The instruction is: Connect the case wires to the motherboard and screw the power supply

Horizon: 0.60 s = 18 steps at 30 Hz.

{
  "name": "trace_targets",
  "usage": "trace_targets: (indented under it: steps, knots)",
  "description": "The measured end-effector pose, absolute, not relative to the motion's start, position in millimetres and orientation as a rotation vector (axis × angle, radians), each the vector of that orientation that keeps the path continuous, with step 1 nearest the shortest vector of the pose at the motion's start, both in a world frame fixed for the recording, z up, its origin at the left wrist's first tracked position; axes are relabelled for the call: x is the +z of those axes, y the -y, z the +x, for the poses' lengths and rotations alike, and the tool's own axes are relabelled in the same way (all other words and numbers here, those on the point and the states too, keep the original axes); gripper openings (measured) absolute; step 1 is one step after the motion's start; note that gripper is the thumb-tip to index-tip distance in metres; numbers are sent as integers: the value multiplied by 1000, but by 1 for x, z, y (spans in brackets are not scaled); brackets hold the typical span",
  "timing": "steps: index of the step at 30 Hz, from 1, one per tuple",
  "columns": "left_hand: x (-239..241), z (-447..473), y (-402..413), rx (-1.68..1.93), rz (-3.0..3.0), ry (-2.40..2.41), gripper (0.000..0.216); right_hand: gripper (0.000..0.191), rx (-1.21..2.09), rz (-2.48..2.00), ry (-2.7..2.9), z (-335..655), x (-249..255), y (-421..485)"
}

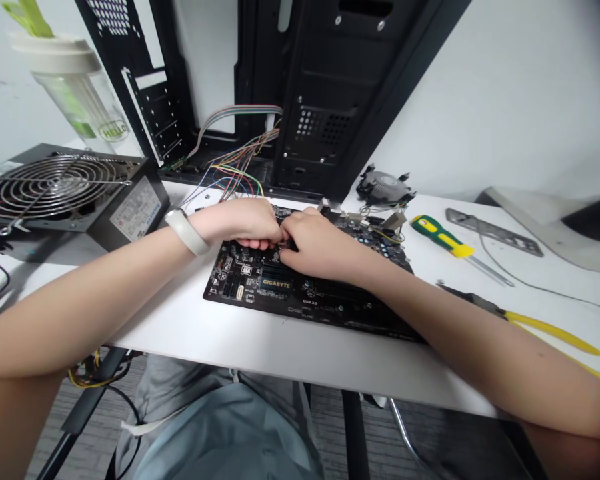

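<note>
A black motherboard (276,283) marked GIGABYTE lies flat on the white table in front of me. Over its left part, my left hand (247,220) is closed, the fingers curled down toward the board. My right hand (313,243) meets it there, thumb and fingers bent together in a pinch. The fingertips of both hands touch or nearly touch; whatever lies between them is hidden. Thin coloured wires (240,163) run from the open computer case (325,80) down to the table just behind my left hand.
At left sit a power supply (130,207) and a clear bottle (87,100). On the right are a CPU fan (383,187), a green-and-yellow screwdriver (440,235), a metal plate (495,232), yellow-handled pliers (550,330) and a monitor stand (540,227). The table's front edge (290,373) runs close to my lap.
</note>
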State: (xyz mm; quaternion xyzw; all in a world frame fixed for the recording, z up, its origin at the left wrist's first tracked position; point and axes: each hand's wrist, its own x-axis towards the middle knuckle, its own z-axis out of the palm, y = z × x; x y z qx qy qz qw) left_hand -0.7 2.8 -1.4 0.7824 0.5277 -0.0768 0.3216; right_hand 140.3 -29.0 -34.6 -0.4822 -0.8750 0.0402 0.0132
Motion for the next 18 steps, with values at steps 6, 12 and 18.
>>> trace_targets:
  steps: [6,12,18]
  knots:
    - [-2,1,-2,-184,2071,-1365,15,19,119,-1443,2711,141,-37,29]
    - [-5,3,-2,-173,2052,-1411,20,11,116,-1428,2698,143,-38,24]
    - [-13,2,-4,-95,2079,-1373,28,9,135,-1463,2661,140,-37,24]
